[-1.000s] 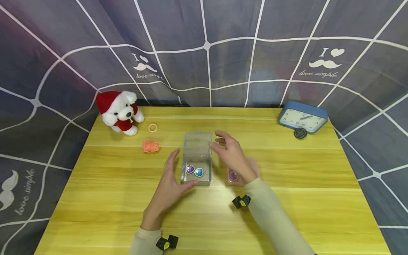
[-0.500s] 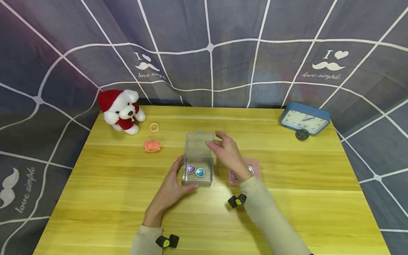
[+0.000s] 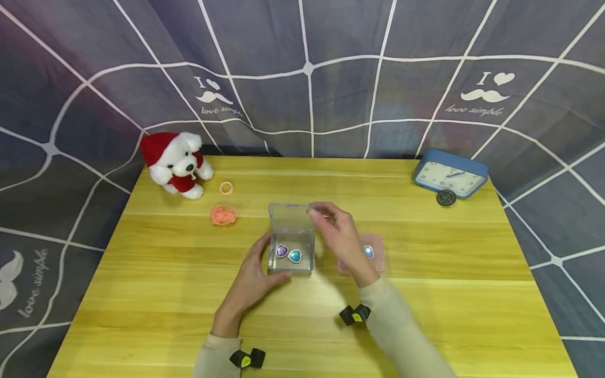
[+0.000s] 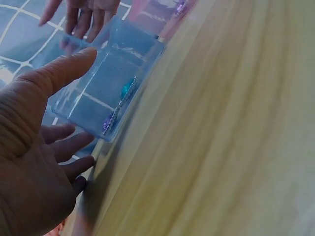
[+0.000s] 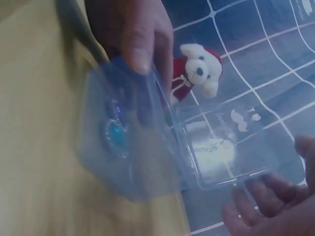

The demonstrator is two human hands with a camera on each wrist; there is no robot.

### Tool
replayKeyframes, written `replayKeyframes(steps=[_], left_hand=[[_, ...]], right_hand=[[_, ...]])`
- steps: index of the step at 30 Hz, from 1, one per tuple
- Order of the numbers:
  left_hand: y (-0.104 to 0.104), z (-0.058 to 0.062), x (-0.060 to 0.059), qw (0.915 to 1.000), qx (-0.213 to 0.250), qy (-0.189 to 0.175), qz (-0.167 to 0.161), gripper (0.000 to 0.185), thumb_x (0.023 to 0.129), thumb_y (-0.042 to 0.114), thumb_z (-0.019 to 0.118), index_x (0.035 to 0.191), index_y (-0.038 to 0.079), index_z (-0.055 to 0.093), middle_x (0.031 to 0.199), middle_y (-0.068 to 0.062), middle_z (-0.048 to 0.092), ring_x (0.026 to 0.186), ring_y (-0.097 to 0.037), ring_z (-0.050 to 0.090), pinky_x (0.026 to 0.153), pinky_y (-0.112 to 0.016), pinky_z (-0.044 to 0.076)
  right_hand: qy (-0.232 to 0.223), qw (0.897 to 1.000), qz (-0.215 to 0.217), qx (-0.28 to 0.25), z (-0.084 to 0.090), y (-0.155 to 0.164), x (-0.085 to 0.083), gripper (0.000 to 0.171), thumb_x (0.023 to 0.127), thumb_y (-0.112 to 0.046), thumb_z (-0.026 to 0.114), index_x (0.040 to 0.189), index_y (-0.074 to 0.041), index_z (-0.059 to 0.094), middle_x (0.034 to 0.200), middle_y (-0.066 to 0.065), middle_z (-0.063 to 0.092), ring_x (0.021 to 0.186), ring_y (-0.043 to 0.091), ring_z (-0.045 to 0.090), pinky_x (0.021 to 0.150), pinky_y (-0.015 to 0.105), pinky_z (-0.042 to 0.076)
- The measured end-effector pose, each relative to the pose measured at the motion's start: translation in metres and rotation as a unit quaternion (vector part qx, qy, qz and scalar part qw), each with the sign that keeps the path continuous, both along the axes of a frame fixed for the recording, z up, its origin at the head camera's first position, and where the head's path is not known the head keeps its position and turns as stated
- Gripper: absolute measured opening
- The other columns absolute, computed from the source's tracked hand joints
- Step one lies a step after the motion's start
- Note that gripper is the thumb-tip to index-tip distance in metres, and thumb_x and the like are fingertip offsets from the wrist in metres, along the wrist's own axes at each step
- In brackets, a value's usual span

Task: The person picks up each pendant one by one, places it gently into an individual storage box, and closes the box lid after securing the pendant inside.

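Note:
A clear plastic box (image 3: pixel 303 271) stands on the table with its hinged lid (image 3: pixel 289 218) raised and tilted. Inside lie a purple heart-shaped gem (image 3: pixel 281 251) and a blue one (image 3: pixel 295 256), both with beaded silver rims. My left hand (image 3: pixel 252 275) holds the box by its near left corner, thumb along the front wall and fingers at the left side. At the lid's right edge, the fingers of my right hand (image 3: pixel 342 236) touch it from behind; in the right wrist view the thumb is apart from the lid (image 5: pixel 211 147).
Partly under my right forearm lies a pink case (image 3: pixel 376 265) with a pale blue gem (image 3: pixel 368 252). A plush dog (image 3: pixel 177 165), a small ring (image 3: pixel 226 188) and an orange string bundle (image 3: pixel 223 215) are at left. A blue clock (image 3: pixel 451 173) and black disc (image 3: pixel 446 198) stand back right.
The lid has tilted up and forward from lying further back, with my right hand moving along at its edge. My left fingers have closed in against the box's left side.

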State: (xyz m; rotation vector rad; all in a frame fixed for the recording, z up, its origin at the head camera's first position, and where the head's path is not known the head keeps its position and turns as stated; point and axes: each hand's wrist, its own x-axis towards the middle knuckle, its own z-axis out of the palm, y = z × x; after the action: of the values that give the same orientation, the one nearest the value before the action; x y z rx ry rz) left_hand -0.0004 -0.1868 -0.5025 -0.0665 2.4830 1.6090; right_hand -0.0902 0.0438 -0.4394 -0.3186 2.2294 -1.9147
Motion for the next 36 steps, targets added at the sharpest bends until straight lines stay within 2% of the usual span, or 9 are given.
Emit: replayKeyframes(steps=[4,6,8,10,14,17,19,26,36], left_hand=[[0.000,0.001,0.001,1.0000,0.001,-0.005,0.006,0.113,0.080,0.038,0.093,0.168,0.014,0.026,0.171,-0.013,0.030,0.158,-0.037,0.024,0.127,-0.063,0.021],[0.001,0.001,0.001,0.9999,0.003,-0.007,0.006,0.113,0.081,0.039,0.092,0.168,0.013,0.024,0.171,-0.015,0.029,0.159,-0.038,0.023,0.127,-0.064,0.021],[0.001,0.002,0.001,1.0000,0.003,-0.007,0.005,0.113,0.081,0.040,0.092,0.168,0.014,0.024,0.171,-0.016,0.028,0.158,-0.039,0.023,0.126,-0.065,0.022],[0.001,0.001,0.001,1.0000,0.002,-0.006,0.002,0.112,0.081,0.040,0.092,0.168,0.015,0.025,0.171,-0.015,0.029,0.158,-0.040,0.025,0.125,-0.067,0.023],[0.000,-0.002,0.000,1.0000,-0.005,0.003,-0.004,0.111,0.081,0.041,0.091,0.167,0.015,0.026,0.170,-0.015,0.031,0.156,-0.040,0.028,0.124,-0.067,0.024],[-0.001,-0.004,0.000,0.9999,-0.005,0.009,-0.005,0.111,0.081,0.041,0.091,0.167,0.014,0.027,0.170,-0.015,0.032,0.156,-0.039,0.029,0.125,-0.066,0.024],[-0.001,-0.005,0.000,0.9999,-0.004,0.011,-0.005,0.110,0.081,0.040,0.091,0.167,0.013,0.027,0.170,-0.015,0.032,0.157,-0.038,0.028,0.126,-0.064,0.023],[0.001,-0.006,0.000,0.9999,-0.009,0.012,-0.005,0.108,0.081,0.038,0.091,0.166,0.011,0.029,0.169,-0.015,0.034,0.157,-0.038,0.028,0.127,-0.062,0.024],[0.001,-0.005,0.001,0.9999,-0.015,0.007,0.001,0.107,0.082,0.037,0.091,0.165,0.011,0.030,0.168,-0.016,0.035,0.157,-0.038,0.029,0.126,-0.062,0.024]], right_hand=[[0.028,0.999,0.026,0.016,0.000,-0.001,0.013,0.032,0.108,-0.028,0.060,0.114,-0.001,0.076,0.126,0.013,0.074,0.127,0.033,0.063,0.110,0.057,0.049],[0.061,0.996,0.040,0.051,0.000,-0.003,0.018,0.027,0.106,-0.027,0.064,0.105,-0.003,0.078,0.125,0.012,0.074,0.129,0.033,0.062,0.113,0.058,0.047],[0.098,0.989,0.057,0.100,-0.002,-0.005,0.022,0.021,0.103,-0.025,0.069,0.101,-0.006,0.078,0.127,0.012,0.073,0.131,0.033,0.062,0.114,0.057,0.047],[0.128,0.978,0.076,0.148,-0.006,-0.008,0.026,0.019,0.099,-0.026,0.075,0.101,-0.007,0.076,0.132,0.013,0.071,0.132,0.035,0.060,0.114,0.056,0.047],[0.172,0.952,0.108,0.231,-0.013,-0.012,0.033,0.033,0.093,-0.032,0.082,0.112,-0.006,0.075,0.140,0.015,0.065,0.135,0.036,0.057,0.111,0.054,0.050],[0.194,0.937,0.117,0.267,-0.016,-0.014,0.036,0.044,0.090,-0.037,0.085,0.118,-0.005,0.073,0.144,0.016,0.062,0.136,0.037,0.055,0.113,0.053,0.049],[0.202,0.931,0.117,0.280,-0.018,-0.015,0.037,0.047,0.088,-0.038,0.087,0.120,-0.006,0.073,0.145,0.017,0.061,0.136,0.036,0.055,0.115,0.053,0.047],[0.208,0.922,0.118,0.306,-0.022,-0.015,0.038,0.050,0.087,-0.039,0.088,0.123,-0.007,0.073,0.148,0.016,0.059,0.138,0.036,0.054,0.118,0.052,0.044],[0.217,0.917,0.123,0.312,-0.022,-0.017,0.038,0.052,0.086,-0.039,0.088,0.123,-0.006,0.073,0.146,0.015,0.061,0.136,0.037,0.054,0.118,0.053,0.043]])
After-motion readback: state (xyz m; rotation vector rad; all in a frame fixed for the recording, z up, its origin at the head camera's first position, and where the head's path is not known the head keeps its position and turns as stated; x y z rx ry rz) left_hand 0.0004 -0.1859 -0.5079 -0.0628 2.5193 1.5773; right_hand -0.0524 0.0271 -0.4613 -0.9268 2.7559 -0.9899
